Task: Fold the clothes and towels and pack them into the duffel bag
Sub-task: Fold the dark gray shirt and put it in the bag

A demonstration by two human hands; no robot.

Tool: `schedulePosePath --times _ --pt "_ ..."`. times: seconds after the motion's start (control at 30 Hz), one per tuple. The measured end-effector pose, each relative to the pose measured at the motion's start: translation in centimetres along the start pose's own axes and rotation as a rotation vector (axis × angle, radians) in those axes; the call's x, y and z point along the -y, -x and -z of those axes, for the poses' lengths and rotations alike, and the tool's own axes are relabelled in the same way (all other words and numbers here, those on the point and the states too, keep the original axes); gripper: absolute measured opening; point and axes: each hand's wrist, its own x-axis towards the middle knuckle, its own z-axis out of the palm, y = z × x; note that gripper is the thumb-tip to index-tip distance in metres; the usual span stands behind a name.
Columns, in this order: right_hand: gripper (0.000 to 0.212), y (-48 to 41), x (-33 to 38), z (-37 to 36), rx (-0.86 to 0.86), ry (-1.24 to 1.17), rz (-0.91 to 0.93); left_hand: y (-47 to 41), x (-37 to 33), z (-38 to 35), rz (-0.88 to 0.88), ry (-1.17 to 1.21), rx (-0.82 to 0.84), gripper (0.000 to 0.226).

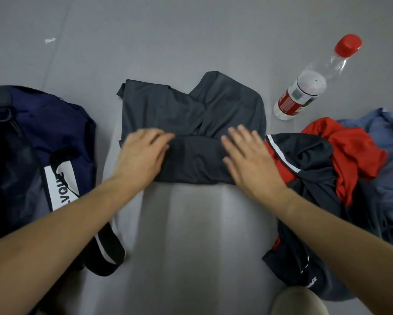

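Both pressing flat on folded dark grey garment [191, 110]: left hand [143, 155] blurred, fingers extended; right hand [252, 164] fingers spread.

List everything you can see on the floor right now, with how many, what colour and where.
dark grey garment: one, dark grey, centre, near edge folded over
duffel bag: one, navy with a white label, left, open
bottle: one, clear plastic with red cap and red label, beyond the pile at upper right
jacket: one, black and red with white stripe, right, crumpled
red garment: one, red, right, in the pile behind the jacket
blue garment: one, blue, far right edge
white scrap: one, white, upper left
floor: grey
left hand: one, rests on the garment's folded edge, blurred
right hand: one, flat on the folded edge
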Motion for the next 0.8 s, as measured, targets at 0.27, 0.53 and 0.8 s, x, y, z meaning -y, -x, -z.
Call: schedulePosePath --times 0.27,0.53,0.8 --pt "0.084 5.3 -0.6 -2.6 0.382 0.045 0.037 7.8 1.5 -2.9 -0.003 -0.063 0.440 0.078" --pt "0.064 9.8 -0.2 -3.1 0.186 -0.039 0.065 11.5 3.4 -0.9 -0.040 -0.008 0.442 0.071" --pt "0.034 8.8 0.2 -0.2 0.161 -0.404 -0.147 7.7 1.4 2.4 0.047 0.177 0.220 0.027"
